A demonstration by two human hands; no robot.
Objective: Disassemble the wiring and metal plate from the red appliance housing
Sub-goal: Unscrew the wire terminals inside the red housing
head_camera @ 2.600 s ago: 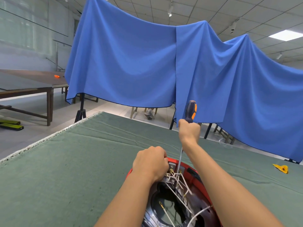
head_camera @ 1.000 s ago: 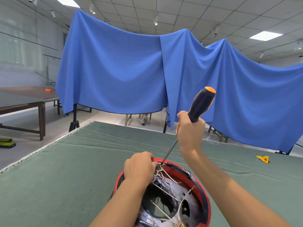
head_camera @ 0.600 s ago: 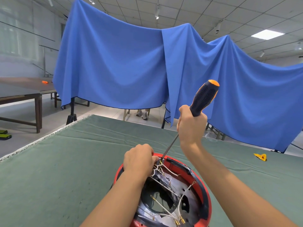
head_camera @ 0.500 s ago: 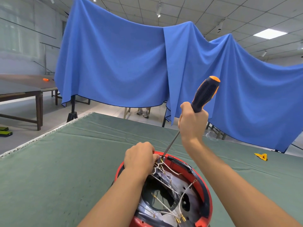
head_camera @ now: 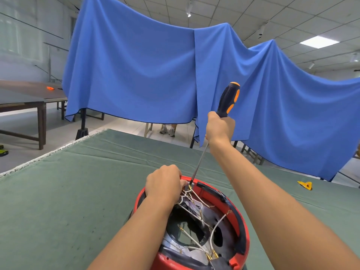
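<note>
Fingers of the right hand (head_camera: 219,128) wrap the black-and-orange screwdriver (head_camera: 227,100), its shaft slanting down to the far rim of the red housing (head_camera: 244,230). The left hand (head_camera: 164,185) curls over that rim, pinching the white wires (head_camera: 191,208) (the grip itself is partly hidden). The housing sits open-side up on the green table (head_camera: 68,191), metal plate (head_camera: 205,215) inside.
</note>
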